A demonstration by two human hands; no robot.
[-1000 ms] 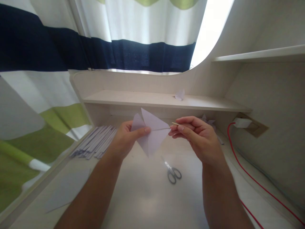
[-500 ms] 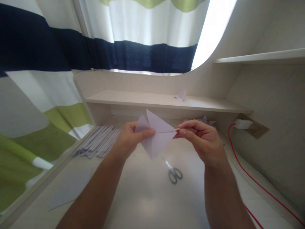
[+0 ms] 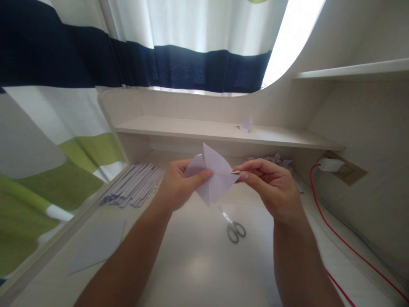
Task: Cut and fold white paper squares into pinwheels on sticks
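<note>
My left hand [image 3: 180, 185] pinches a folded pale lilac paper piece [image 3: 214, 178] with pointed flaps, held up above the desk. My right hand [image 3: 270, 185] grips a thin wooden stick [image 3: 235, 172] between thumb and fingers; only its tip shows, right at the paper's right corner. The stick runs along the paper's middle fold towards my left thumb.
Grey-handled scissors [image 3: 233, 226] lie on the desk below my hands. A row of rolled paper strips [image 3: 134, 187] lies at the left, a flat paper sheet [image 3: 99, 243] nearer me. Folded paper pieces [image 3: 276, 160] sit under the shelf, one [image 3: 246, 124] on it. A red cable [image 3: 332, 230] runs along the right.
My right hand has moved left towards the paper, so less of the stick shows between the hands. The paper has risen slightly and turned a little.
</note>
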